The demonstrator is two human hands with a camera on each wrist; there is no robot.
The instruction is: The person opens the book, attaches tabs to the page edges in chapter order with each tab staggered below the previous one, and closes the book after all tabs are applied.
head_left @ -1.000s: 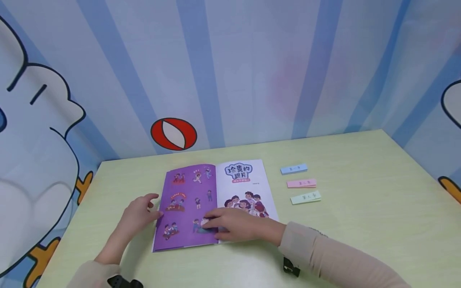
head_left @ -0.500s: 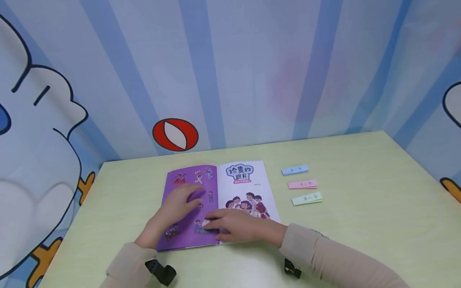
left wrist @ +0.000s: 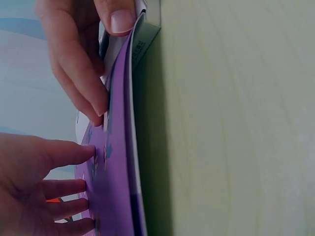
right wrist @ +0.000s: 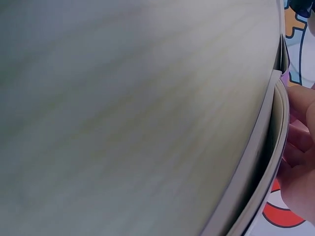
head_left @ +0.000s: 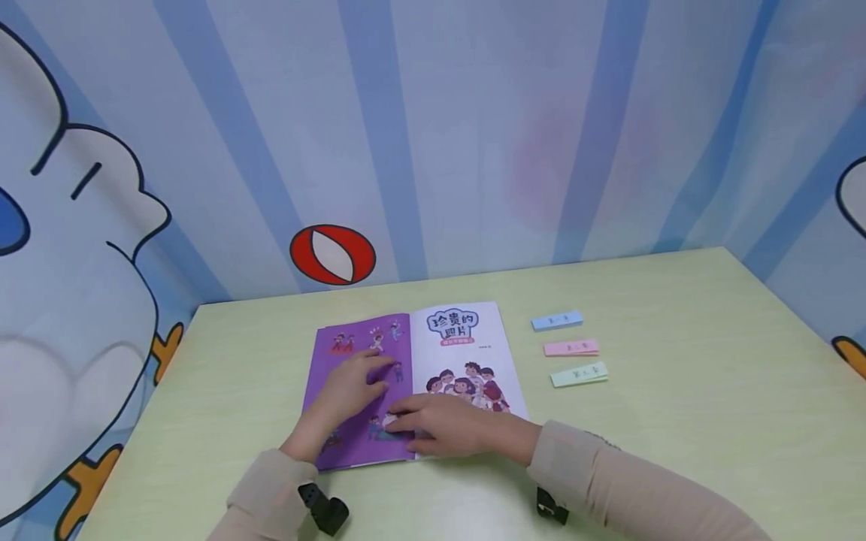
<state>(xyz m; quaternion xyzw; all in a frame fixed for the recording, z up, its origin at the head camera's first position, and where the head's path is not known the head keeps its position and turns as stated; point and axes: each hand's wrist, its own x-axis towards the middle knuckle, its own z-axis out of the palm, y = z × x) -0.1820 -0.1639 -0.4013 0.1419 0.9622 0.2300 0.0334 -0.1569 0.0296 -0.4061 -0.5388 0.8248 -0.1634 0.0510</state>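
Observation:
A paper book lies open on the table, with a purple illustrated page on the left and a white title page on the right. My left hand rests on the purple page, its fingers extended toward the spine. Across the lower spine lies my right hand, fingertips touching the purple page. In the left wrist view, the straight fingertips of the left hand press on the purple page. The right wrist view shows part of the right hand beside the curved page edges.
Right of the book lie blue, pink and green paper strips with handwritten characters. The pale table meets a blue striped backdrop at its far edge. A red ball is printed on the backdrop.
My left hand has moved from the book's left edge rightward onto the purple page. My right hand has stayed at the spine.

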